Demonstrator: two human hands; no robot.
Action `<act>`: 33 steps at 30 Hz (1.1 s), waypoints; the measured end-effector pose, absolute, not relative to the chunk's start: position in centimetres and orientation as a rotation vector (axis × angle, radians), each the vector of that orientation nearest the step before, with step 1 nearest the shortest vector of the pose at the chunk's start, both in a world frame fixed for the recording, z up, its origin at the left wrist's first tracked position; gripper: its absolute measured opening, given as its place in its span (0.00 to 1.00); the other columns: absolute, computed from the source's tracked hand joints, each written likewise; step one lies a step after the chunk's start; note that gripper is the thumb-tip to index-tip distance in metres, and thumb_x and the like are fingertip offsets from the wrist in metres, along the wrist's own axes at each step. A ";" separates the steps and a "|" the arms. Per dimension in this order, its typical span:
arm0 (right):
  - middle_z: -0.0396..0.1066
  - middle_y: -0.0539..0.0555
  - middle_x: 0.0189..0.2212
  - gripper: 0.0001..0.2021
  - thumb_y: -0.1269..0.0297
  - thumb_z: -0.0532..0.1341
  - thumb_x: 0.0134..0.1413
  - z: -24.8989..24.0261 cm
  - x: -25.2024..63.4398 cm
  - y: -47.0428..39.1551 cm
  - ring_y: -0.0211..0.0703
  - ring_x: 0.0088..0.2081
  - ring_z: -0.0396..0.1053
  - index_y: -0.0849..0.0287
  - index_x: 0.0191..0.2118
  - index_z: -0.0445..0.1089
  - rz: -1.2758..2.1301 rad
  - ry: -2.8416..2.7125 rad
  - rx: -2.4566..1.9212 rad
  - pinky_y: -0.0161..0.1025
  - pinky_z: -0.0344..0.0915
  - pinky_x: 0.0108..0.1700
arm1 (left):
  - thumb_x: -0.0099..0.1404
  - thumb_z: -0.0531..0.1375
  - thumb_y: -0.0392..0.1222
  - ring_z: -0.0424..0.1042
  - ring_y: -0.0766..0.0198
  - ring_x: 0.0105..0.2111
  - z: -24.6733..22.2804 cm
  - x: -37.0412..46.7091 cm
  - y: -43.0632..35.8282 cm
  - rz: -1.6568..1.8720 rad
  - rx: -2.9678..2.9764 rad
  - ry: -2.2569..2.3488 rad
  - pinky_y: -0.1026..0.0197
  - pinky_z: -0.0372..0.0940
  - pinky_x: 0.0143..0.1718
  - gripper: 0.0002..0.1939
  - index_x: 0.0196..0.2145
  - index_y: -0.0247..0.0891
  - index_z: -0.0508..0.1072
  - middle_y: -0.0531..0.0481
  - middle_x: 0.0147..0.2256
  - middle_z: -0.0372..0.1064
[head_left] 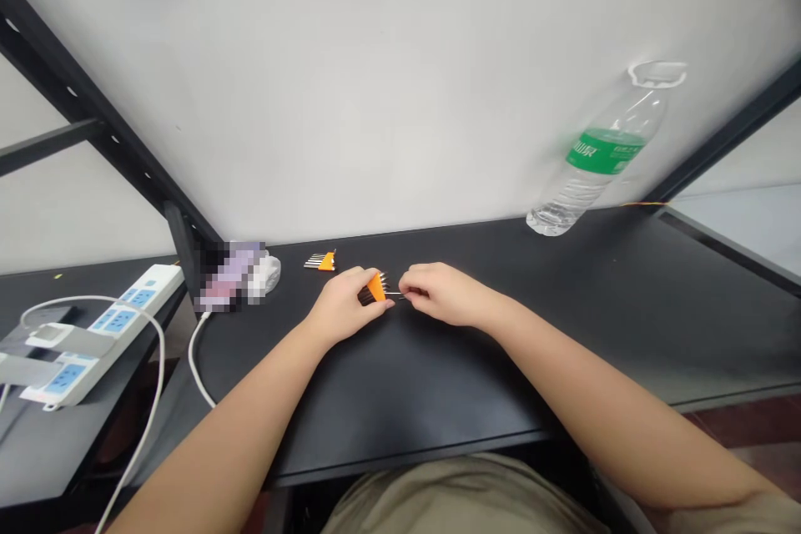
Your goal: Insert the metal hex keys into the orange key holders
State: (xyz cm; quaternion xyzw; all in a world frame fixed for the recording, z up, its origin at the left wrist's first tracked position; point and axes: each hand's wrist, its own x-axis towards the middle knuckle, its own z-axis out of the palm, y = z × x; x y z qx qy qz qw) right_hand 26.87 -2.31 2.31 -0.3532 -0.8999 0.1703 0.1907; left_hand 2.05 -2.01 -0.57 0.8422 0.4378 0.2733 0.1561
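Both bare arms come up from the bottom corners of the frame and meet near the middle, low over the flat black worktop (413,409). The left hand (346,302) points right, with its thumb underneath and its fingers on top. Its grip is closed around a small orange holder (376,287) with dark and silver thin sticks in it, in the center of the frame. The right hand (445,294) points left, just beside it, with its fingers curled. Its grip is pinched on one thin, shiny metal stick (394,294), which reaches across to the orange holder. Another orange holder with silver sticks (326,262) lies on the worktop, a bit above and left of the left hand.
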 end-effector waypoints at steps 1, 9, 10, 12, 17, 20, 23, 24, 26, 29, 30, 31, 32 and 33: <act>0.70 0.52 0.33 0.07 0.73 0.58 0.62 2.3 26.9 -2.3 0.40 0.33 0.65 0.58 0.35 0.71 0.474 -2.532 -0.993 0.37 0.60 0.38 | 0.63 0.67 0.52 0.70 0.59 0.35 -0.6 2.0 -2.0 0.781 2.416 1.252 0.57 0.65 0.40 0.17 0.46 0.44 0.74 0.51 0.36 0.70; 0.71 0.53 0.34 0.09 0.72 0.57 0.65 2.3 27.2 -2.2 0.41 0.34 0.67 0.58 0.37 0.75 0.467 -2.521 -1.024 0.38 0.62 0.39 | 0.63 0.67 0.54 0.70 0.59 0.35 -0.8 2.0 -1.9 0.764 2.430 1.271 0.57 0.65 0.40 0.19 0.48 0.44 0.74 0.51 0.36 0.71; 0.71 0.53 0.34 0.09 0.71 0.57 0.65 2.3 27.2 -2.2 0.41 0.35 0.68 0.57 0.37 0.75 0.467 -2.520 -1.026 0.38 0.62 0.40 | 0.63 0.67 0.54 0.70 0.59 0.36 -0.8 2.0 -1.9 0.764 2.429 1.273 0.57 0.65 0.40 0.19 0.48 0.44 0.74 0.51 0.36 0.71; 0.72 0.53 0.34 0.09 0.71 0.58 0.66 2.3 27.2 -2.2 0.41 0.35 0.68 0.57 0.38 0.75 0.468 -2.514 -1.033 0.38 0.62 0.40 | 0.63 0.67 0.54 0.70 0.59 0.35 -0.8 2.0 -1.9 0.771 2.421 1.278 0.57 0.65 0.40 0.18 0.47 0.44 0.74 0.51 0.36 0.71; 0.73 0.54 0.36 0.09 0.72 0.58 0.65 2.3 27.0 -2.3 0.41 0.35 0.69 0.57 0.38 0.76 0.441 -2.502 -1.013 0.38 0.64 0.40 | 0.62 0.67 0.53 0.69 0.60 0.33 -0.5 2.0 -2.0 0.778 2.423 1.288 0.58 0.64 0.37 0.16 0.43 0.44 0.74 0.52 0.33 0.70; 0.74 0.55 0.38 0.10 0.71 0.57 0.66 2.1 26.7 -2.4 0.42 0.37 0.72 0.56 0.40 0.76 0.468 -2.383 -0.994 0.40 0.67 0.42 | 0.62 0.67 0.54 0.68 0.61 0.31 -0.3 2.0 -2.1 0.753 2.453 1.271 0.59 0.63 0.35 0.14 0.37 0.42 0.73 0.53 0.31 0.68; 0.75 0.53 0.37 0.06 0.66 0.60 0.65 1.7 26.1 -2.4 0.39 0.31 0.74 0.56 0.41 0.75 0.760 -2.105 -1.056 0.39 0.71 0.37 | 0.63 0.66 0.55 0.68 0.62 0.31 -0.3 2.0 -2.1 0.776 2.446 1.261 0.59 0.62 0.35 0.15 0.37 0.42 0.73 0.52 0.31 0.70; 0.75 0.52 0.34 0.05 0.64 0.61 0.64 1.4 25.9 -2.4 0.39 0.28 0.74 0.56 0.40 0.74 0.868 -2.004 -1.081 0.38 0.72 0.34 | 0.63 0.66 0.55 0.68 0.62 0.31 -0.3 2.0 -2.1 0.792 2.437 1.269 0.59 0.62 0.35 0.14 0.37 0.42 0.73 0.52 0.32 0.70; 0.74 0.50 0.28 0.06 0.60 0.64 0.61 1.0 25.3 -2.4 0.40 0.26 0.74 0.57 0.38 0.73 1.023 -1.849 -1.103 0.38 0.73 0.32 | 0.63 0.66 0.54 0.68 0.63 0.30 -0.4 2.1 -2.2 0.814 2.418 1.288 0.60 0.62 0.34 0.14 0.37 0.42 0.73 0.53 0.31 0.69; 0.74 0.49 0.24 0.08 0.58 0.66 0.59 0.3 24.2 -2.5 0.42 0.26 0.75 0.57 0.36 0.73 1.146 -1.726 -1.080 0.39 0.74 0.32 | 0.63 0.66 0.52 0.67 0.64 0.30 -0.3 2.1 -2.2 0.822 2.398 1.286 0.61 0.61 0.34 0.12 0.36 0.42 0.73 0.53 0.30 0.69; 0.75 0.50 0.25 0.08 0.58 0.66 0.59 0.1 23.9 -2.5 0.42 0.26 0.75 0.57 0.36 0.73 1.180 -1.704 -1.061 0.39 0.74 0.32 | 0.64 0.66 0.52 0.67 0.63 0.30 -0.3 2.2 -2.2 0.827 2.392 1.283 0.61 0.61 0.34 0.12 0.36 0.42 0.73 0.53 0.31 0.69; 0.75 0.50 0.26 0.08 0.58 0.66 0.59 0.0 23.6 -2.6 0.41 0.26 0.75 0.58 0.36 0.73 1.208 -1.692 -1.038 0.39 0.74 0.32 | 0.64 0.66 0.51 0.68 0.63 0.31 -0.2 2.2 -2.2 0.835 2.385 1.283 0.61 0.61 0.35 0.11 0.37 0.42 0.74 0.53 0.31 0.70; 0.76 0.51 0.27 0.08 0.58 0.65 0.60 -0.1 23.4 -2.6 0.41 0.26 0.75 0.58 0.37 0.74 1.222 -1.692 -1.017 0.39 0.75 0.33 | 0.64 0.66 0.50 0.68 0.63 0.32 -0.2 2.2 -2.2 0.843 2.378 1.287 0.61 0.61 0.35 0.11 0.38 0.42 0.74 0.53 0.31 0.70; 0.77 0.51 0.28 0.08 0.58 0.65 0.60 -0.2 23.3 -2.6 0.41 0.27 0.75 0.57 0.38 0.74 1.221 -1.701 -1.004 0.40 0.75 0.34 | 0.64 0.66 0.50 0.68 0.63 0.32 -0.1 2.1 -2.2 0.850 2.370 1.297 0.61 0.61 0.35 0.10 0.38 0.43 0.74 0.53 0.32 0.71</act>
